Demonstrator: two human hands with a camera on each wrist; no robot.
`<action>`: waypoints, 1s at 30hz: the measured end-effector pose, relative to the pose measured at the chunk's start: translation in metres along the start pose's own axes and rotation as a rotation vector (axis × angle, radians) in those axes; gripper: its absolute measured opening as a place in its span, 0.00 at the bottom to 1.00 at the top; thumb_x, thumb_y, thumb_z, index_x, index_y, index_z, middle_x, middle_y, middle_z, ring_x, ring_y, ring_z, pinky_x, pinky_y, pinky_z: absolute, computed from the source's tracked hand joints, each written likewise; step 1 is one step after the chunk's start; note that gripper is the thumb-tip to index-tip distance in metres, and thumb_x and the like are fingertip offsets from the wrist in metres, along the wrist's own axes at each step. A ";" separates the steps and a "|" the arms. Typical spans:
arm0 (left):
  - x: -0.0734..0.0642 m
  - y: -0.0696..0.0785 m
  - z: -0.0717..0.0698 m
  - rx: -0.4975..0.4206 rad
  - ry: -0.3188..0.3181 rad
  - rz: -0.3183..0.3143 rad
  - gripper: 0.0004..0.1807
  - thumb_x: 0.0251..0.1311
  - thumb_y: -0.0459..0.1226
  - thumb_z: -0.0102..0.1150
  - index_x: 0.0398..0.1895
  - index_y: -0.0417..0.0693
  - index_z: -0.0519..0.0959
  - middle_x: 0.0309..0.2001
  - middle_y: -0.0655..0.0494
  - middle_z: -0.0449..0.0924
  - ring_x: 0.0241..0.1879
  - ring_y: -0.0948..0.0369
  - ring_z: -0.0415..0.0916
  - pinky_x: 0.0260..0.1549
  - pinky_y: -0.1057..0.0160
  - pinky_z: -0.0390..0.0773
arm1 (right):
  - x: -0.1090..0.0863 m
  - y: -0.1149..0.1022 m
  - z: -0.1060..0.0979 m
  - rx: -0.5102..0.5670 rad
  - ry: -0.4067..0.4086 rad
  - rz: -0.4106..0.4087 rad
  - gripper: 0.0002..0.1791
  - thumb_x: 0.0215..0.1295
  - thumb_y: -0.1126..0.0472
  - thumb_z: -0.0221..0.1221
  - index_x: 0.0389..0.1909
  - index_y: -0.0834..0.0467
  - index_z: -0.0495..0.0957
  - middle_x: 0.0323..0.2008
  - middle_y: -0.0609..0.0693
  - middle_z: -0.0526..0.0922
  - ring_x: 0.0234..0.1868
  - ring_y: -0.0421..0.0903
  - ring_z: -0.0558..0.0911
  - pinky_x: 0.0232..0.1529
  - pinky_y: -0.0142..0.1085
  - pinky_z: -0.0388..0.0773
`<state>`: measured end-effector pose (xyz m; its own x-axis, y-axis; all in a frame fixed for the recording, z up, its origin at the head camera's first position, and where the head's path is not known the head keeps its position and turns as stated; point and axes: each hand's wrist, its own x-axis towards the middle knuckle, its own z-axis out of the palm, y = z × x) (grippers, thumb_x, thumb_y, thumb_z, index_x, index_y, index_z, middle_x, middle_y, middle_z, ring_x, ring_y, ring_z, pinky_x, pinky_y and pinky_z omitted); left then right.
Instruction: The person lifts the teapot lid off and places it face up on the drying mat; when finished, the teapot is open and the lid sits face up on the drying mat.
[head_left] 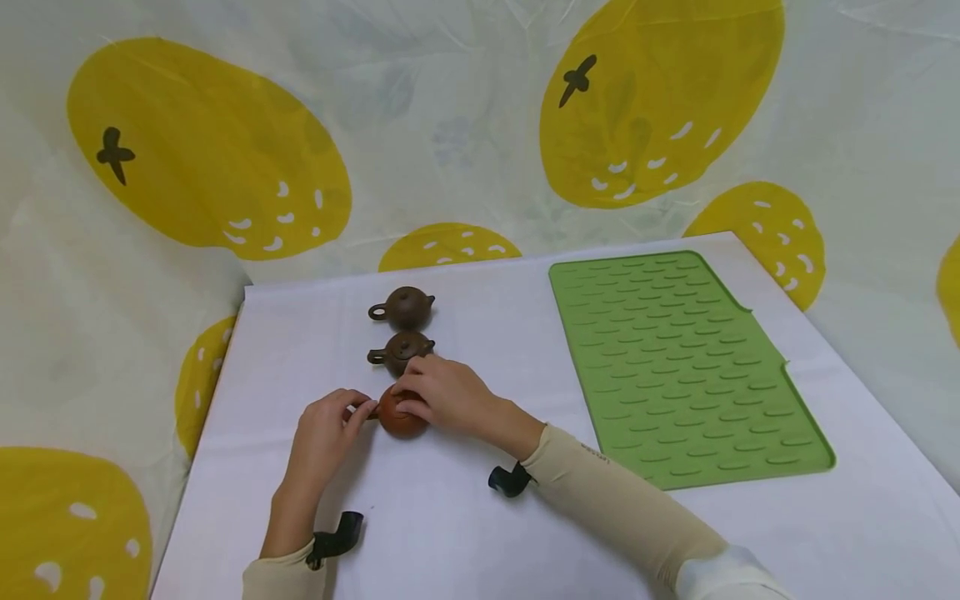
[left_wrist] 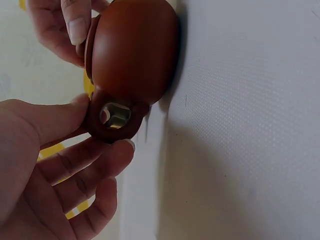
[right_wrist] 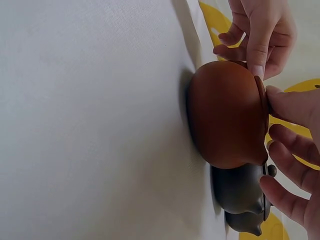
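A reddish-brown clay teapot (head_left: 399, 423) stands upright on the white cloth, its handle toward the left. My left hand (head_left: 328, 432) pinches that handle (left_wrist: 95, 121) between thumb and fingers. Over the top of the same pot, my right hand (head_left: 452, 398) grips the lid (left_wrist: 90, 47) with thumb and fingertips; the knob is mostly hidden by them. In the right wrist view the lid sits on the reddish pot (right_wrist: 222, 117). Just behind it is a dark brown teapot (head_left: 396, 357), partly covered by my right hand. Another dark brown teapot (head_left: 408, 308) stands farther back in the same row.
A green ridged mat (head_left: 678, 375) lies on the right side of the white-covered table (head_left: 465, 533). Black camera mounts (head_left: 337, 537) stick out from both wrists. Behind the table hangs a pale curtain (head_left: 442, 125) with large yellow fruit shapes.
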<state>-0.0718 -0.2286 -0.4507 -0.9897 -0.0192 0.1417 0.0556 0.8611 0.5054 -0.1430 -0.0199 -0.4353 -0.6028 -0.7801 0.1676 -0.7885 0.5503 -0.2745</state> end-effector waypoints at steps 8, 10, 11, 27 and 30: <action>0.001 0.006 -0.004 -0.015 -0.039 -0.020 0.06 0.68 0.36 0.64 0.37 0.43 0.86 0.35 0.50 0.89 0.31 0.60 0.84 0.33 0.61 0.81 | 0.003 -0.004 0.000 -0.001 0.011 0.007 0.12 0.72 0.48 0.62 0.51 0.43 0.86 0.45 0.42 0.83 0.47 0.40 0.81 0.47 0.33 0.82; 0.002 0.006 -0.004 -0.010 -0.045 -0.026 0.06 0.68 0.36 0.64 0.37 0.44 0.86 0.35 0.51 0.89 0.31 0.60 0.84 0.33 0.61 0.81 | 0.003 -0.005 0.000 -0.011 0.016 0.000 0.11 0.71 0.49 0.62 0.50 0.43 0.86 0.45 0.42 0.84 0.47 0.40 0.82 0.47 0.33 0.82; 0.002 0.006 -0.004 -0.007 -0.048 -0.028 0.06 0.68 0.36 0.64 0.37 0.44 0.86 0.35 0.51 0.89 0.31 0.60 0.83 0.33 0.61 0.80 | 0.003 -0.005 0.001 -0.016 0.018 -0.003 0.11 0.71 0.49 0.62 0.50 0.43 0.86 0.45 0.42 0.84 0.47 0.40 0.82 0.47 0.33 0.82; 0.004 0.007 -0.002 -0.002 -0.047 -0.013 0.06 0.67 0.36 0.64 0.36 0.42 0.86 0.30 0.52 0.87 0.30 0.60 0.81 0.32 0.63 0.77 | -0.003 -0.008 -0.018 -0.049 0.107 -0.053 0.09 0.71 0.52 0.63 0.48 0.44 0.86 0.43 0.41 0.84 0.46 0.40 0.81 0.46 0.31 0.81; 0.004 0.007 -0.004 0.003 -0.042 -0.006 0.06 0.67 0.36 0.64 0.36 0.42 0.86 0.30 0.52 0.86 0.30 0.60 0.81 0.31 0.63 0.77 | -0.007 -0.008 -0.025 -0.024 0.123 -0.053 0.09 0.70 0.53 0.64 0.48 0.44 0.86 0.43 0.41 0.84 0.46 0.39 0.81 0.46 0.31 0.81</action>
<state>-0.0750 -0.2248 -0.4438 -0.9947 -0.0032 0.1024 0.0490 0.8626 0.5035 -0.1359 -0.0115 -0.4104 -0.5692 -0.7670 0.2962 -0.8216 0.5171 -0.2398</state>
